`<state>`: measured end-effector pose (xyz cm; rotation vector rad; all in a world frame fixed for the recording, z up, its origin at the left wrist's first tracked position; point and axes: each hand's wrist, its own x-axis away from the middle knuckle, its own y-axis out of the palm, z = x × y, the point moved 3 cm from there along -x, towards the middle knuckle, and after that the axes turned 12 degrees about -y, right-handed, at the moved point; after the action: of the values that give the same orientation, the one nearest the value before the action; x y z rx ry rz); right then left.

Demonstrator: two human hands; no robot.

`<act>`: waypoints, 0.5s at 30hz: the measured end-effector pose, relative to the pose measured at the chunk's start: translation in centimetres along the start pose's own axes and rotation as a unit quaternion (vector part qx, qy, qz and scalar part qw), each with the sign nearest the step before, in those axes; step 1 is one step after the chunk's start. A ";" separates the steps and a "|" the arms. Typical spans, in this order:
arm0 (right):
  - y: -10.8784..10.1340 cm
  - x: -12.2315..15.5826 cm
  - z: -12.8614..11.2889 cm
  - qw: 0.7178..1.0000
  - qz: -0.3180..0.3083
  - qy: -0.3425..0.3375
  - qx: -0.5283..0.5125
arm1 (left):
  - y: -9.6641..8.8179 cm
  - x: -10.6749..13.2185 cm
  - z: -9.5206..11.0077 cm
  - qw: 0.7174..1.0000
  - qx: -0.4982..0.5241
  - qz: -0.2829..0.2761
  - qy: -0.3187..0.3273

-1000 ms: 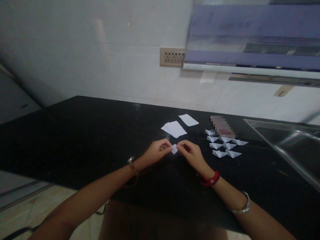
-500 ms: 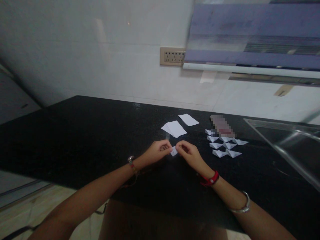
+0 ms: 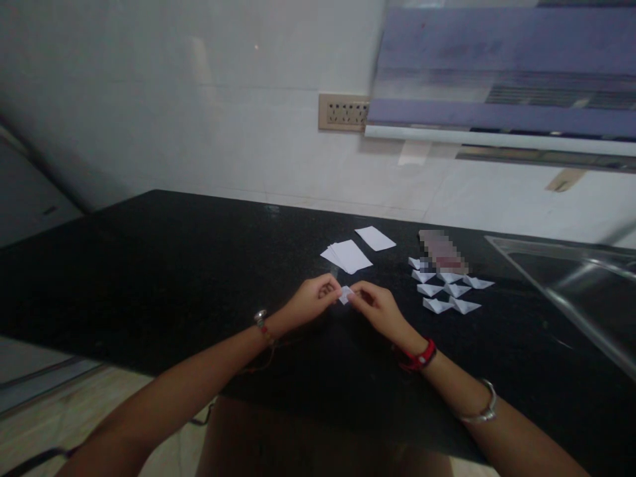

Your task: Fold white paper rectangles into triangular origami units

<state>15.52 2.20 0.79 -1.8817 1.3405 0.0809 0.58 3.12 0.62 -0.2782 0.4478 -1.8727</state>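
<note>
A small folded piece of white paper (image 3: 344,295) is pinched between my two hands above the dark countertop. My left hand (image 3: 317,295) grips its left corner between thumb and fingers. On the other side, the thumb and fingers of my right hand (image 3: 376,306) close on its right edge. Just beyond my hands lies a fanned stack of white paper sheets (image 3: 352,256), with another white sheet (image 3: 375,238) behind it. Several folded paper boats (image 3: 456,290) sit in rows to the right of my right hand.
A flat, pixelated object (image 3: 442,250) lies behind the paper boats. At the right a metal sink (image 3: 556,298) is set into the black countertop (image 3: 199,265). The tiled wall behind carries a socket panel (image 3: 342,112) and a purple-grey hanging panel (image 3: 501,73).
Both hands stay in nearly the same place. The fingers have shifted slightly on the folded paper, which now looks more like a small diamond, with my right thumb over its edge.
</note>
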 end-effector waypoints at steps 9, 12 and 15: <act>0.7 0.1 0.8 0.997 0.004 0.029 -0.069 | 0.4 -0.3 -1.0 0.999 0.039 -0.003 -0.022; 0.7 0.1 0.8 0.996 0.013 0.035 -0.079 | 0.4 -0.4 -0.9 0.997 0.070 -0.006 -0.032; 0.7 0.1 0.7 0.997 0.012 0.032 -0.068 | 0.4 -0.6 -0.9 0.993 0.107 -0.021 -0.038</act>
<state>15.28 2.50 -0.15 -1.9955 1.4334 0.1283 0.78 3.68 -0.39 -0.2160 0.1879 -1.9265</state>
